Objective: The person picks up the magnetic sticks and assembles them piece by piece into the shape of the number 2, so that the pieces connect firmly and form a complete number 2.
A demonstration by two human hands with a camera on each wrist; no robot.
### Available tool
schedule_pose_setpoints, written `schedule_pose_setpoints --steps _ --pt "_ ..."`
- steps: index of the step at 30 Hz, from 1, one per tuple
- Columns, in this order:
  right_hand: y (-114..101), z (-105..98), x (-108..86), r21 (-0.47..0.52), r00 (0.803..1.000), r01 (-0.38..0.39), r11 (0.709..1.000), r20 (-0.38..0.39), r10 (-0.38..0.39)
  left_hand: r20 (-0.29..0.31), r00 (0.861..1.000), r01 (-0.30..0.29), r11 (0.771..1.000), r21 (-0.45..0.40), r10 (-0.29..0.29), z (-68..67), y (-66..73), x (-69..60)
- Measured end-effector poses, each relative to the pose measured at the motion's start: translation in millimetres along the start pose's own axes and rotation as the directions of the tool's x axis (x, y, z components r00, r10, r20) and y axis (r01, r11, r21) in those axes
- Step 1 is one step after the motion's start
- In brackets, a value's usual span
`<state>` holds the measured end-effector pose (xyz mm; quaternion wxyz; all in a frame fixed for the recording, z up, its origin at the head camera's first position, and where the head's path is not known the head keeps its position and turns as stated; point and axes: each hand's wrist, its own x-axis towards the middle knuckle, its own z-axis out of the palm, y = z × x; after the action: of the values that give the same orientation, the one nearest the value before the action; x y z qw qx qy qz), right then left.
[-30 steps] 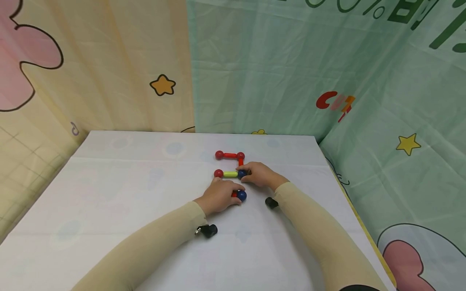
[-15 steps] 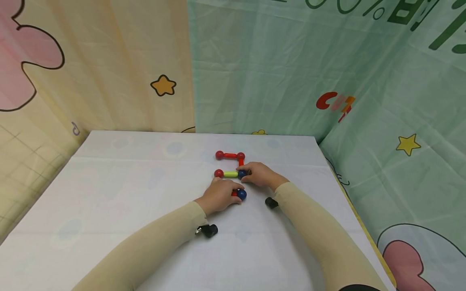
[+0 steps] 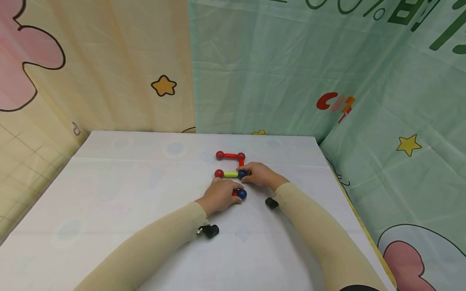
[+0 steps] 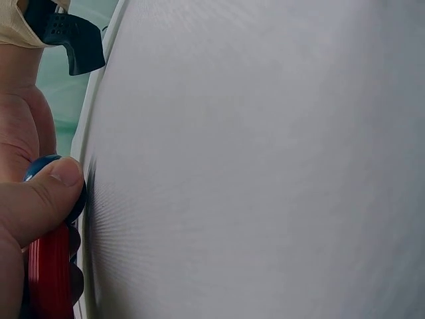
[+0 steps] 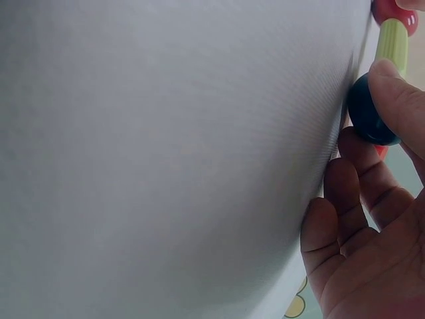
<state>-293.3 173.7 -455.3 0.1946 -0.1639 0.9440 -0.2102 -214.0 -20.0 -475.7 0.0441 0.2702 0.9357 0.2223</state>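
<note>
On the white table lies a chain of toy building balls and rods. A red ball [image 3: 220, 155] joins a red rod [image 3: 230, 156] to a second red ball [image 3: 241, 156], from which another red rod [image 3: 241, 162] runs to a blue ball [image 3: 242, 174]. My right hand [image 3: 260, 174] pinches this blue ball between thumb and fingers. A yellow-green rod [image 3: 231, 174] links it to a red ball [image 3: 219, 173] on the left. Nearer to me, my left hand [image 3: 219, 195] grips a red rod [image 4: 50, 276], its thumb on the blue ball [image 3: 242, 194] at the rod's right end. The rod's left end is hidden in the head view.
The white-covered table [image 3: 120, 186] reaches back to printed curtains [image 3: 255, 68]. Its yellow right edge [image 3: 364, 226] runs beside my right arm. Dark wrist cameras [image 3: 210, 231] hang below both sleeves.
The blue ball in my left hand has shifted very slightly away from me, toward the pinched blue ball. My right hand and the chain look the same.
</note>
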Motion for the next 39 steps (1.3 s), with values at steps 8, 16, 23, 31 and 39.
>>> schedule_pose_setpoints --steps 8,16,23,31,39 --pt "-0.1 0.0 -0.7 0.005 1.0 0.004 1.0 -0.002 -0.004 0.002 1.0 0.007 1.0 0.007 -0.007 -0.4 0.6 0.0" --pt "-0.6 0.3 0.2 0.005 1.0 0.001 1.0 0.002 -0.001 0.02 1.0 0.008 1.0 0.016 -0.009 -2.6 1.9 -2.0" --pt "-0.5 -0.2 1.4 -0.011 1.0 0.003 1.0 0.008 -0.003 0.02 1.0 0.001 1.0 0.014 -0.001 -3.7 3.6 -3.0" --pt "-1.1 0.0 1.8 -0.026 1.0 0.021 0.999 0.007 -0.021 0.035 0.999 0.005 0.999 0.034 -0.006 -5.1 4.6 -3.4" --pt "-2.3 0.2 2.4 -0.057 0.999 0.039 0.998 0.005 -0.039 0.036 0.999 -0.002 0.999 0.035 0.001 -7.0 6.3 -4.1"
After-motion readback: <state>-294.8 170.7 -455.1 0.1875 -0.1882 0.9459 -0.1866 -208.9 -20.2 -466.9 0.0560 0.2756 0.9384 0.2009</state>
